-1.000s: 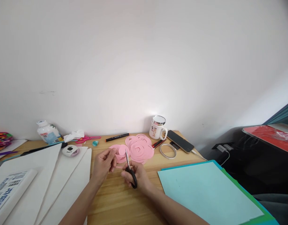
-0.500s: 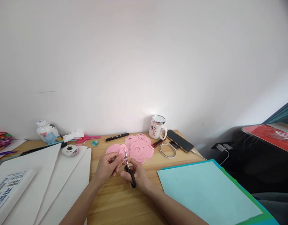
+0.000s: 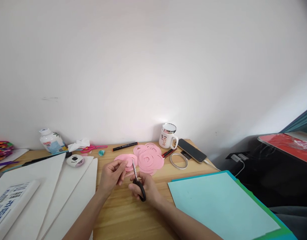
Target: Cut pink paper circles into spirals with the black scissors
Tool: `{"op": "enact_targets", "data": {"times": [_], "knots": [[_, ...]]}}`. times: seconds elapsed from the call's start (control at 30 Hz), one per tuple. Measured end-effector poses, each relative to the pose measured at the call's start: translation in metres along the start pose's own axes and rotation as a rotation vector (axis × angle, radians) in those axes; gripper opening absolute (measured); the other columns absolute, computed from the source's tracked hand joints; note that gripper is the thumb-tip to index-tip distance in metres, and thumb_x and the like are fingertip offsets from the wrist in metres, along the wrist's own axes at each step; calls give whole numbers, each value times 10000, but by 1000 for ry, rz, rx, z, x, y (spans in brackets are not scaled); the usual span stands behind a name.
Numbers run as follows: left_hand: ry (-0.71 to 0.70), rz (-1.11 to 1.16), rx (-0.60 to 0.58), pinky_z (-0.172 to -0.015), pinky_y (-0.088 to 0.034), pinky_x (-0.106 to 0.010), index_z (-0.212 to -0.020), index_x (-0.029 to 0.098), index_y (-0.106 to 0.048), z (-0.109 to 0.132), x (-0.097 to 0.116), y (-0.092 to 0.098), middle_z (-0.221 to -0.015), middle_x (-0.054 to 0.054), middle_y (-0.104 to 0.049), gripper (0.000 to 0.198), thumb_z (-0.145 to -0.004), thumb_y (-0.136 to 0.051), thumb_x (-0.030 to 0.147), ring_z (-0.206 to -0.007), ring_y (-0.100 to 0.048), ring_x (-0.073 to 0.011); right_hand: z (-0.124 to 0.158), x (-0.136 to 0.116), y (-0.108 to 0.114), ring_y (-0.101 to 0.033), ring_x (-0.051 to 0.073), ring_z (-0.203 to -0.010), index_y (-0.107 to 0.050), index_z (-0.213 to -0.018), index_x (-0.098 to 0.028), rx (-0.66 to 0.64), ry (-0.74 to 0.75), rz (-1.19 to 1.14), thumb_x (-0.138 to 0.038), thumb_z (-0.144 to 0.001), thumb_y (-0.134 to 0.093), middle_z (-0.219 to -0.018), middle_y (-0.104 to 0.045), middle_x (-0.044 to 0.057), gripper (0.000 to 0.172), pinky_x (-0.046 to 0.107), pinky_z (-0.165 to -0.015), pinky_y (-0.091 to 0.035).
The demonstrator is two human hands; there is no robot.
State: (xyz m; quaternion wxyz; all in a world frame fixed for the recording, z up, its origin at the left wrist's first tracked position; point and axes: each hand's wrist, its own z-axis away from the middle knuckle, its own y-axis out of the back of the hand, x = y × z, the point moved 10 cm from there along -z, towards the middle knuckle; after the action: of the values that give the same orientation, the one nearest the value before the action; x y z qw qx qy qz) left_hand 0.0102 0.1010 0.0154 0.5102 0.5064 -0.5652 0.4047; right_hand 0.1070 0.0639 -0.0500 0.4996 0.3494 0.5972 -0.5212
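Note:
My left hand point(image 3: 112, 175) pinches a piece of pink paper point(image 3: 128, 160) with a curved edge between thumb and fingers. In my right hand point(image 3: 145, 187) is a pair of black-handled scissors point(image 3: 138, 184), its blades pointing up and away, close by the held paper. Whether the blades touch the paper I cannot tell. Just beyond and to the right lies a pile of pink paper spirals point(image 3: 150, 158), overlapping one another on the wooden table point(image 3: 123, 213).
Behind the pile are a black marker point(image 3: 125, 146) and a white mug point(image 3: 167, 136). To the right lie a ring point(image 3: 178, 161), a phone point(image 3: 192, 150) and pale blue sheets point(image 3: 218, 203). White boards point(image 3: 75, 193), pink scissors point(image 3: 94, 147) and a bottle point(image 3: 52, 141) are on the left.
My left hand has drawn slightly left, away from the scissors, and the pink paper in it has turned. The scissors stay at nearly the same spot in my right hand.

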Motion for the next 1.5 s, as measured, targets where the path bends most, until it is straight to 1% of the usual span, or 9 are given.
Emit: {"op": "enact_targets", "data": {"times": [0.23, 0.43, 0.57, 0.77, 0.87, 1.03, 1.1, 1.27, 1.5], "knots": [[-27, -32, 0, -290, -241, -146, -650, 145, -586, -1, 0, 2, -359, 72, -449, 295, -781, -578, 409, -277, -339, -43, -1, 7, 1, -407, 60, -296, -516, -740, -167, -6, -18, 26, -402, -576, -753, -407, -508, -81, 371, 160, -311, -264], [-39, -88, -38, -302, -249, -154, -651, 146, -607, 0, 2, -3, -361, 72, -442, 282, -768, -585, 402, -290, -335, -45, -2, 2, 1, -488, 90, -402, -532, -830, -176, -29, 38, -12, -404, -566, -777, -508, -555, -61, 426, 196, -399, -358], [-30, -98, -77, -317, -259, -160, -587, 155, -578, 0, 4, -9, -365, 74, -426, 297, -757, -588, 399, -305, -340, -48, -3, 1, 5, -450, 83, -372, -532, -803, -175, 8, 31, -5, -430, -537, -792, -457, -528, -73, 451, 189, -378, -318], [-31, -65, -2, -338, -283, -167, -561, 156, -556, -2, -1, 1, -373, 68, -441, 270, -738, -617, 350, -318, -352, -51, -1, 1, 5, -391, 69, -296, -511, -727, -177, 49, -7, 4, -479, -558, -759, -372, -488, -84, 425, 173, -326, -257], [-24, 16, 113, -346, -281, -168, -596, 153, -588, -4, -6, 15, -384, 71, -431, 252, -738, -613, 360, -343, -342, -54, 0, -5, 13, -385, 69, -303, -506, -729, -178, 139, 23, 7, -465, -572, -757, -366, -477, -89, 412, 173, -331, -256], [39, 23, 594, -408, -365, -170, -575, 146, -601, 2, -20, 69, -485, 49, -512, 225, -662, -671, 342, -434, -424, -68, 3, -24, 40, -452, 95, -376, -503, -772, -189, 369, 159, -22, -462, -652, -707, -435, -482, -82, 361, 206, -396, -349], [146, 22, 633, -473, -449, -206, -609, 134, -631, 2, -35, 76, -524, 24, -568, 219, -619, -689, 344, -491, -513, -107, 4, -27, 45, -512, 124, -440, -503, -796, -196, 407, 195, -17, -456, -663, -698, -483, -512, -65, 352, 232, -449, -400], [185, -1, 512, -542, -524, -290, -696, 130, -654, -6, -43, 65, -570, -24, -643, 280, -626, -655, 401, -573, -630, -195, 4, -24, 46, -552, 153, -539, -535, -808, -194, 422, 192, 40, -437, -633, -718, -587, -576, -19, 350, 254, -506, -425], [184, 17, -13, -527, -540, -304, -613, 164, -613, -7, -26, -3, -547, -34, -672, 305, -650, -643, 465, -519, -642, -202, 9, -34, 54, -521, 145, -577, -512, -836, -197, 468, 261, 46, -408, -666, -689, -631, -559, -20, 324, 257, -548, -409]]}}
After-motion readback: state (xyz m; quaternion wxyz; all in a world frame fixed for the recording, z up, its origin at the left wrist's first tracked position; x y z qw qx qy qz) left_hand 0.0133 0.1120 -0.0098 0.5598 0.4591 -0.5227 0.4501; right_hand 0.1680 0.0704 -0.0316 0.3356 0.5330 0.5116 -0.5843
